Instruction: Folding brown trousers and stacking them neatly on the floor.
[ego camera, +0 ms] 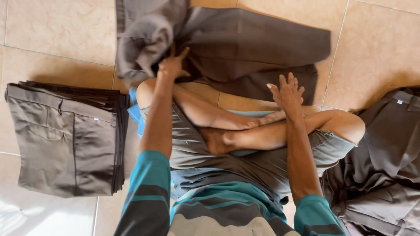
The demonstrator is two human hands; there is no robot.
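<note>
I sit cross-legged on a tiled floor. A pair of grey-brown trousers [258, 48] lies spread in front of my knees. My left hand [173, 64] grips a bunched, lifted part of those trousers at their left end. My right hand [286, 91] hovers with fingers spread just over the lower right edge of the fabric, holding nothing.
A neat stack of folded grey-brown trousers [65, 137] sits on the floor to my left. A loose heap of unfolded trousers [385, 175] lies at my right. My crossed legs [245, 126] and a blue cushion edge [134, 111] fill the middle; beige tiles [61, 26] surround everything.
</note>
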